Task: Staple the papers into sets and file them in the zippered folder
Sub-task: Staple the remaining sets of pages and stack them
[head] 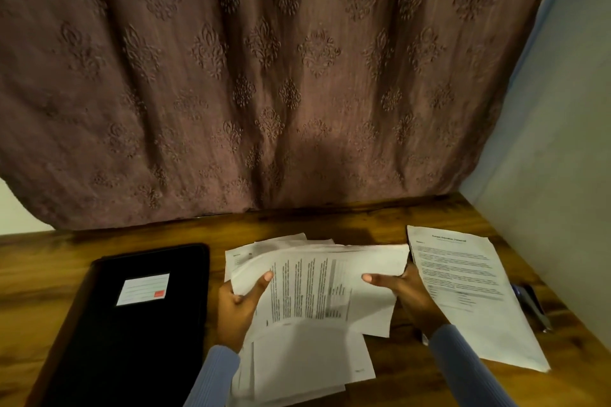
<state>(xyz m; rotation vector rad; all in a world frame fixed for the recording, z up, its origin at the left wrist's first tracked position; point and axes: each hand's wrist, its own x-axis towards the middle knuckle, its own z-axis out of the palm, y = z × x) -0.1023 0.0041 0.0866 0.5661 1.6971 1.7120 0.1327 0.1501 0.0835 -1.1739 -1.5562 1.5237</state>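
Both my hands hold a bundle of printed papers [317,287] turned sideways above the wooden table. My left hand [241,304] grips its left edge, thumb on top. On the right edge my right hand [400,287] grips the same bundle, thumb on the top sheet. Under it lie several loose white sheets [307,360]. A separate set of printed pages [463,284] lies flat to the right. The black zippered folder [132,334] with a white label lies closed at the left. A dark stapler [532,304] sits partly hidden behind the right set.
The wooden table [39,261] ends at a brown patterned curtain [281,76] behind. A pale wall [555,175] closes the right side, next to the stapler.
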